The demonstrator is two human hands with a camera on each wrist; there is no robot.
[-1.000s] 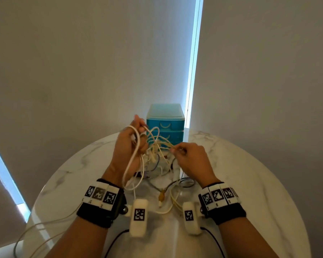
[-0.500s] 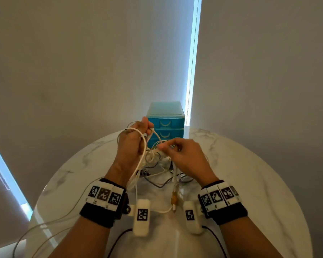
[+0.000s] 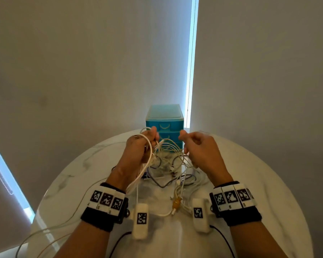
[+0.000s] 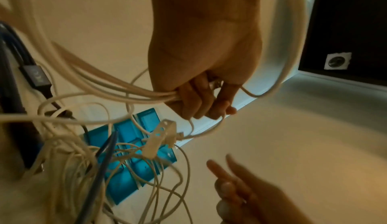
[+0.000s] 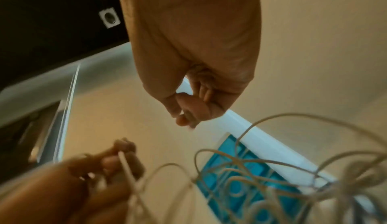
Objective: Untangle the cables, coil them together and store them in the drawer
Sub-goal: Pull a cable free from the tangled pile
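Fingers of left hand (image 3: pixel 141 148) are gripping cables (image 3: pixel 168 157); right hand (image 3: pixel 199 149), curled, empty, is now parting rightward before drawer unit (image 3: pixel 164 125)—untangling continuing.

cables (image 3: pixel 168 161) tangle blurred, right hand (image 5: pixel 194 82) grip unclear

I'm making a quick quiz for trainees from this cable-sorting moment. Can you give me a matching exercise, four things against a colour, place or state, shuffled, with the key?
Things:
1. left hand
2. drawer unit
3. right hand
4. yellow connector

Descriptions:
A. blue, at the far edge of the table
B. lies on the tabletop between the wrists
C. grips a bundle of white cables
D. raised beside the tangle, fingers curled

Pairs: 1-C, 2-A, 3-D, 4-B
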